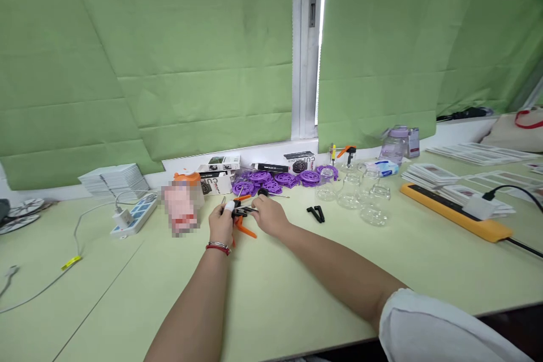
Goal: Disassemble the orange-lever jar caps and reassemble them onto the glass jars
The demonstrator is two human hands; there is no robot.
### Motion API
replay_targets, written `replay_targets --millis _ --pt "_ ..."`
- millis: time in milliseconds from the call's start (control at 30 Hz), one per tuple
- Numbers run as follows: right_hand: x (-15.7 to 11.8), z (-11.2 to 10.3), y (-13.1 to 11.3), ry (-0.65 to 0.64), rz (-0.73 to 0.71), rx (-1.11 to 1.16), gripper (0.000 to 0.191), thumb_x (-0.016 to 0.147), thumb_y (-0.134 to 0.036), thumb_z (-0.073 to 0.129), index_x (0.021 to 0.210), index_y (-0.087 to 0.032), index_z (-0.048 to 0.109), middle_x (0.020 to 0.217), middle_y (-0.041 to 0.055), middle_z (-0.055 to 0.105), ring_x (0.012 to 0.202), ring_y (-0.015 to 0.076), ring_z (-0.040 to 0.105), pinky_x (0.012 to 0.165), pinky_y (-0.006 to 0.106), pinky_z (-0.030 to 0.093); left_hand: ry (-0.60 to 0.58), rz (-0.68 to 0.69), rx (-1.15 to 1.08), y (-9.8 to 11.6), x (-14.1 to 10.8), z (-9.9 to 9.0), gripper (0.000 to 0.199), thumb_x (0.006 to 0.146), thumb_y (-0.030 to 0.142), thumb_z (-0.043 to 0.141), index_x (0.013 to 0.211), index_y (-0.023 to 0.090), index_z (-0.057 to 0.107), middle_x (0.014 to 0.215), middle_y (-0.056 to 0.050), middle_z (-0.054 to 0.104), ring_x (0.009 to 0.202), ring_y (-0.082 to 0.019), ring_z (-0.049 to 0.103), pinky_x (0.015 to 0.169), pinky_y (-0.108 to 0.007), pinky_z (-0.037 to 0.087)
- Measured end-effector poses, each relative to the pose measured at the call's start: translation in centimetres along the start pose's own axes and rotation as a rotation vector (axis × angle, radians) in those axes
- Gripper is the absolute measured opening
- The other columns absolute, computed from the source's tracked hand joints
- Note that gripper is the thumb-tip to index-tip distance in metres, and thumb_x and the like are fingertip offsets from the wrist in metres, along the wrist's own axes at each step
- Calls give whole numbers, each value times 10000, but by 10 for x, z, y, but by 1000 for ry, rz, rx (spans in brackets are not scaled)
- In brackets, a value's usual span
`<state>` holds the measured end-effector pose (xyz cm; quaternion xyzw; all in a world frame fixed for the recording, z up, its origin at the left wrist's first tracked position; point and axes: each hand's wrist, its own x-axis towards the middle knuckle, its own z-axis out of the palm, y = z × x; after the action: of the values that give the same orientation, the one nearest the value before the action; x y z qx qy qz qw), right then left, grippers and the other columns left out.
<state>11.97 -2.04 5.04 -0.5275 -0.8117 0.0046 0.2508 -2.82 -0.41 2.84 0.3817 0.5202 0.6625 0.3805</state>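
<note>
My left hand (220, 225) is closed around a small black part (238, 211), and something white shows at its thumb. My right hand (270, 215) reaches in from the other side, fingers pinched at a thin dark piece (251, 209) against that part; its exact kind is too small to make out. Under and beside the hands are orange pieces (246, 228) shaped like trigger levers, partly hidden. Just behind my right hand lies a screwdriver (263, 192) with a black handle, its thin shaft pointing right. Two black angled pieces (316, 214) rest on the table to the right.
Purple openwork discs (274, 184) and cup holder boxes (216, 181) line the back. Several clear glass vessels (374, 212) stand right of them. A yellow power strip (456, 212) is farther right; a white power strip (136, 216) with cables lies left, near an orange-topped object (186, 176).
</note>
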Motion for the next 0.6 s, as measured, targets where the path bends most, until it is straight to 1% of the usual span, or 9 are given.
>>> replay_targets --millis 67,133,167,233,333,400,467,533,600 --pt "-5 6 -7 -43 -44 -16 226 863 -361 516 979 -191 611 1021 70 626 894 193 591 691 271 384 93 18 -49 1 3 -2 295 640 413 642 689 138 550 562 30 507 433 -79 453 427 -217 357" --pt "-10 14 -13 -139 -50 -23 270 825 -415 559 955 -188 625 979 77 648 880 212 606 689 281 396 132 34 -70 2 4 -3 291 641 413 635 665 139 538 566 30 507 444 -78 456 440 -218 364" --pt "-11 18 -15 -184 -37 -28 272 809 -411 581 951 -185 631 960 81 658 877 221 612 688 284 399 133 42 -76 2 3 -3 292 647 417 627 658 139 535 570 28 508 449 -79 457 443 -220 365" --pt "-13 23 -18 -249 5 -32 230 796 -350 601 949 -184 643 937 87 675 874 228 622 686 284 398 114 50 -91 3 2 -3 300 661 429 611 651 141 529 574 26 503 452 -82 455 444 -223 365" --pt "-13 22 -14 -274 84 38 199 788 -267 598 963 -195 659 941 89 685 870 227 624 673 277 386 74 57 -110 2 1 -2 290 672 427 597 669 143 540 587 26 500 467 -87 461 451 -226 372" --pt "-14 15 -6 -249 135 158 223 774 -251 606 983 -198 665 946 86 682 845 217 615 653 270 376 73 49 -88 1 2 -2 273 665 410 607 690 144 551 597 27 502 487 -90 472 466 -226 382" --pt "-16 7 5 -215 157 337 223 769 -229 604 977 -185 669 896 74 675 772 188 594 623 260 363 94 30 -49 -1 3 -1 267 647 394 632 716 146 560 621 23 521 509 -89 480 487 -225 391" --pt "-20 -3 17 -178 177 570 174 765 -221 600 910 -164 676 791 45 649 673 145 543 591 248 348 95 14 -26 -2 4 0 275 633 379 654 756 150 565 650 20 538 511 -81 476 494 -221 388" --pt "-26 -12 31 -130 250 837 146 755 -262 612 840 -154 662 682 4 590 581 107 466 554 238 321 58 9 -23 -2 2 2 282 629 360 662 795 153 568 643 24 532 491 -76 464 475 -213 367"
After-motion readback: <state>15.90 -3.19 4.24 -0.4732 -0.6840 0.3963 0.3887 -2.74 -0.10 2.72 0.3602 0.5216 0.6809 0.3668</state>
